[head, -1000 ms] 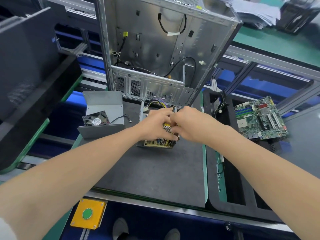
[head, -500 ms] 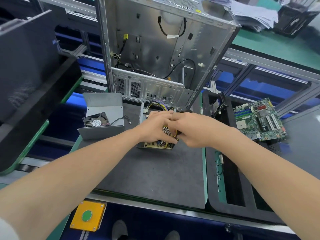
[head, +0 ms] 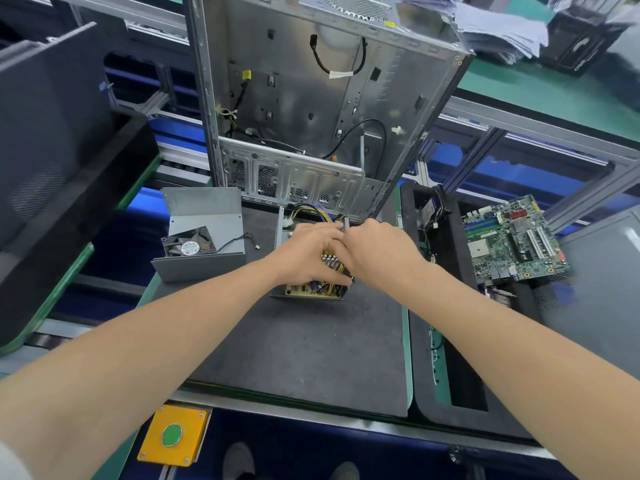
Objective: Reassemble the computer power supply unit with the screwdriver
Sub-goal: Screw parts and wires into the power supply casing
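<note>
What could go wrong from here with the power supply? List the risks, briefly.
1. The left hand and right hand crowd together over the circuit board. The loose wires behind them could get pinched or tugged.
2. The cover with its fan lies apart near the left edge of the mat. A bump might knock it off.

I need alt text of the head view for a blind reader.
The left hand and right hand meet over an open power supply on a dark mat; what they hold is hidden. A fan cover lies left, a motherboard right, a case behind.
</note>
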The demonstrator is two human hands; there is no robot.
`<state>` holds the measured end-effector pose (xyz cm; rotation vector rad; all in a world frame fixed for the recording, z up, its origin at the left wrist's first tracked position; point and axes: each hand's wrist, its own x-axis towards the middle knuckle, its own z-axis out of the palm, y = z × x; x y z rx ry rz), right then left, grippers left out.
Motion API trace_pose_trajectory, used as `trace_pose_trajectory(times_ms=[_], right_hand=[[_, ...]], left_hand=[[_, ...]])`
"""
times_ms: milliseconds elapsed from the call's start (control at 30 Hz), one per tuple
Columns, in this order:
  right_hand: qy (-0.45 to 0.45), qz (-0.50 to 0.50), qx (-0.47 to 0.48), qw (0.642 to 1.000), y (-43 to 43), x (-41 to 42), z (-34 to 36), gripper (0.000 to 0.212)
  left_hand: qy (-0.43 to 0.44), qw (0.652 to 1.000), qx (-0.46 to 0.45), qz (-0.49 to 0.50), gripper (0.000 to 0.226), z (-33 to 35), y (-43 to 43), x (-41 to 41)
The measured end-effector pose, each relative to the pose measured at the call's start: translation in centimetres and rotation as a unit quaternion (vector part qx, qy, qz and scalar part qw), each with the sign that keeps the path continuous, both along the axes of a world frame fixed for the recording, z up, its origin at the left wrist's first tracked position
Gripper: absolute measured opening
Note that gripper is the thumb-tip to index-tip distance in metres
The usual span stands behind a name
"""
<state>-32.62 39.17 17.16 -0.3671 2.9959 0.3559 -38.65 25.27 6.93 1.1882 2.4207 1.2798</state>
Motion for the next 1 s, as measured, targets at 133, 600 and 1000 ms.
trace_pose_trajectory(times_ms=[133,600,1000], right_hand=[[-0.122,0.205,-0.026,0.971,2.1,0.3,1.8,0.014],[0.005,0.007,-0.026,1.000,0.7,0.8,-0.1,0.049],[-0.026,0.028,-0.042,0.998,1.0,1.0,0.5,0.033]], left_hand=[[0.003,1.000,-0.018,0.010,0.022,-0.3,-0.1,-0.2],[-0.011,1.000,-0.027,0.003,0.034,0.1,0.0,0.0],[0.021,0.999,-0.034,-0.002,0.024,-0.1,0.1,-0.1]])
